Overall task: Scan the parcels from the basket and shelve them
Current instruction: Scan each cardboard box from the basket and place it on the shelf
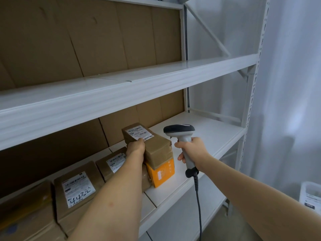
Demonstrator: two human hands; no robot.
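At far left on the lower shelf (199,136), a brown cardboard box (26,211) lies partly cut off by the frame edge, its surface dull and creased. Just beside it sits a taped brown parcel (76,190) with a white printed label bearing handwritten digits "4432". Next along, a smaller brown parcel (111,160) carries a white label, partly hidden behind the forearm. The left hand (135,147) grips the near end of a rectangular brown parcel wrapped in glossy tape (156,146), thumb laid on the edge of its white barcode label, fingers curled round the underside. This held parcel rests tilted on top of an orange carton (161,173) with white printing, which stands on the shelf. Just to the right, apart from the parcel, the right hand (192,148) is wrapped round the grey handle of a barcode scanner (180,134); its dark head faces away toward the shelf back, and a black coiled cable (198,197) hangs from the base. The shelving is white painted metal with smooth decks and perforated uprights; an upper shelf (139,79) spans the frame. Flat brown cardboard sheets (86,40) line the back. A pale translucent curtain (286,84) hangs at right, and a white basket (311,195) shows at the lower right edge, contents unclear.
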